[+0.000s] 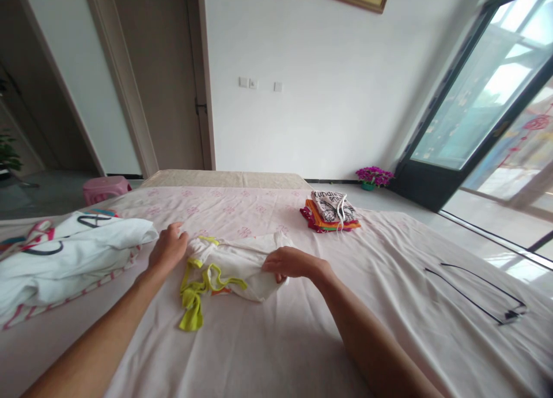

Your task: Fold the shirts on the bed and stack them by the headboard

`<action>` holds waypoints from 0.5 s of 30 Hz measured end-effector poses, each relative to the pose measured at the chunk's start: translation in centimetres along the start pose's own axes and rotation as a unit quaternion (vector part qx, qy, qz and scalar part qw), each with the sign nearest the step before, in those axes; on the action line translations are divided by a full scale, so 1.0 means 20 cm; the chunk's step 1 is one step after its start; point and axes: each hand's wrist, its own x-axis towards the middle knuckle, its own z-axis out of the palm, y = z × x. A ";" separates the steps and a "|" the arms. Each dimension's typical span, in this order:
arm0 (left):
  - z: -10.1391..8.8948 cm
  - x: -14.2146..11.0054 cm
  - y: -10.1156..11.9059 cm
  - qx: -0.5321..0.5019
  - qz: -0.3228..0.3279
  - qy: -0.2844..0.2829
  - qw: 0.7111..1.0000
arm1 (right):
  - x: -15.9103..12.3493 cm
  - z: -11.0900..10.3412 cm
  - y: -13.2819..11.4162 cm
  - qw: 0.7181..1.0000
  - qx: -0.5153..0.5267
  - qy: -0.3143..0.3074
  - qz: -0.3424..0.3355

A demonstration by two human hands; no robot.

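Observation:
A small white garment with yellow-green trim lies bunched across the bed in front of me. Its yellow-green strap ends hang loose toward me at the left. Over its right end, my right hand has its fingers curled onto the white cloth, partly hiding it. At the garment's left end, my left hand is held with thumb and fingers a little apart and nothing visible between them. To the left lies a loose white garment with black lettering and red-pink edging.
A stack of folded clothes sits at the far right of the pink sheet. Eyeglasses lie at the right. Beyond the bed stand a pink stool and a pot of purple flowers.

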 end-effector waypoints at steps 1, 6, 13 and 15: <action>0.01 -0.02 0.01 0.012 -0.006 0.006 1.000 | 0.01 0.00 0.00 1.000 -0.016 0.012 0.015; 0.10 -0.18 0.12 0.104 0.073 -0.089 0.988 | 0.06 0.02 0.07 0.993 -0.040 0.104 0.040; 0.03 -0.21 0.25 -0.024 0.020 -0.139 0.990 | 0.14 0.07 0.31 0.955 0.073 0.287 0.038; -0.10 -0.14 0.26 -0.212 0.014 -0.088 0.973 | 0.16 0.09 0.36 0.941 0.098 0.321 0.041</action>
